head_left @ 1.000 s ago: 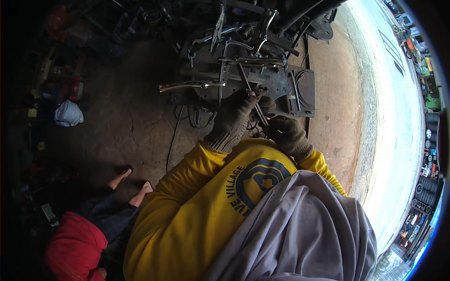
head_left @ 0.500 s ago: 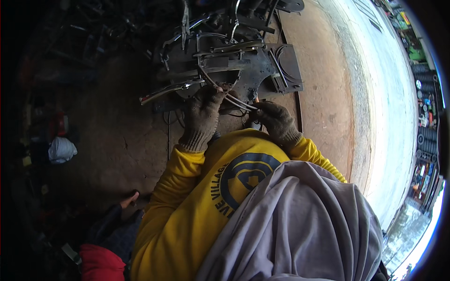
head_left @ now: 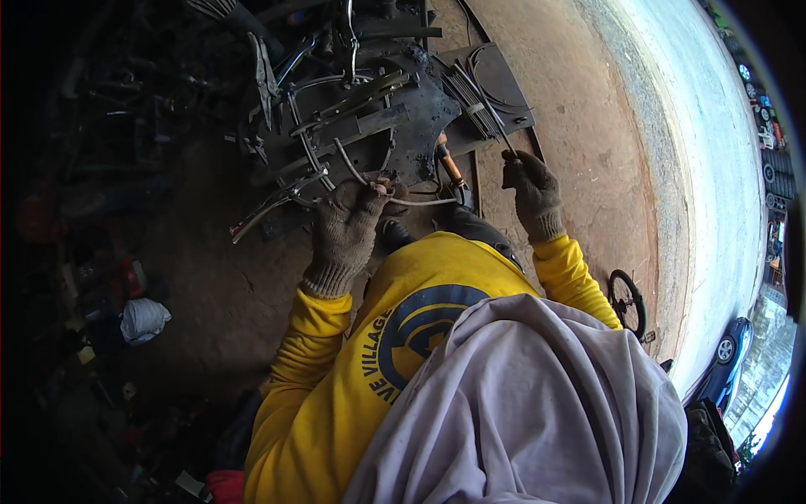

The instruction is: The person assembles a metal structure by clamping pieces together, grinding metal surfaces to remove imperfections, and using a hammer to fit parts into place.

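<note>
My gloved left hand is closed around a thin curved metal rod. One end of that rod curves up over the dark steel plate; the other reaches right, towards an orange-handled welding electrode holder. Farther right, my gloved right hand pinches the near end of a thin straight rod. The rod's far part lies over a bundle of thin rods on a flat plate. Locking pliers and other clamps grip the bars of the metal frame ahead of my left hand.
Dark metal clutter fills the far left. A white bundle lies on the brown floor at left, with red cloth at the lower edge. A bicycle wheel and a blue car show at right, by a pale roadway.
My right hand has left the curved rod and moved right, onto the straight rod by the bundle. My left hand keeps its hold on the curved rod. The whole view has shifted and turned slightly.
</note>
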Tool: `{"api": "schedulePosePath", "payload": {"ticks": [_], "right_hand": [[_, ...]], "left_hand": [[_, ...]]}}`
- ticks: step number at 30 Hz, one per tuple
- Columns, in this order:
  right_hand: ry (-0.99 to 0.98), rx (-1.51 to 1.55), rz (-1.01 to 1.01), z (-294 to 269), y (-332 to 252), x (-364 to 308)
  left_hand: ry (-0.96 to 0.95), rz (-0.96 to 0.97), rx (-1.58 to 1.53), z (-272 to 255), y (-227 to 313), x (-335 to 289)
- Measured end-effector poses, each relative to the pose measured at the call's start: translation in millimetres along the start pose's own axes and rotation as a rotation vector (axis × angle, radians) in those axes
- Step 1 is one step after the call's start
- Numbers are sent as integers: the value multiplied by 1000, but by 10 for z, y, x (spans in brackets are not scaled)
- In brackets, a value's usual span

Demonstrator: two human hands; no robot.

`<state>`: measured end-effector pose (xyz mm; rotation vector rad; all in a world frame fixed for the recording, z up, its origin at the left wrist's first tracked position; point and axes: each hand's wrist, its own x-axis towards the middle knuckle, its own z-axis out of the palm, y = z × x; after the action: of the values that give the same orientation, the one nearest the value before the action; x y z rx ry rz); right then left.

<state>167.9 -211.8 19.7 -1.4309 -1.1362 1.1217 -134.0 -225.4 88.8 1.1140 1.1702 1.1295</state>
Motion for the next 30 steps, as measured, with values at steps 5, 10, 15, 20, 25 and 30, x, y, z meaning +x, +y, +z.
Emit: {"api": "schedulePosePath", "payload": {"ticks": [5,10,15,20,25,30], "right_hand": [[-390,-595,-580,-215,-86,417],[-711,-613,-633,-84,-207,693],[-787,-738,-823,582,-403,859],[-913,-881,-852,1157,-387,987],[-698,-685,-1015,1162,-519,993],[-716,-505,-651,538,-673,922]], "left_hand": [[67,61,101,-190,31,-108],[257,-31,141,-263,272,-343],[430,-74,246,-100,414,-441],[430,-54,223,52,404,-440],[527,-88,147,0,210,-493],[526,-36,-319,161,212,-388]]}}
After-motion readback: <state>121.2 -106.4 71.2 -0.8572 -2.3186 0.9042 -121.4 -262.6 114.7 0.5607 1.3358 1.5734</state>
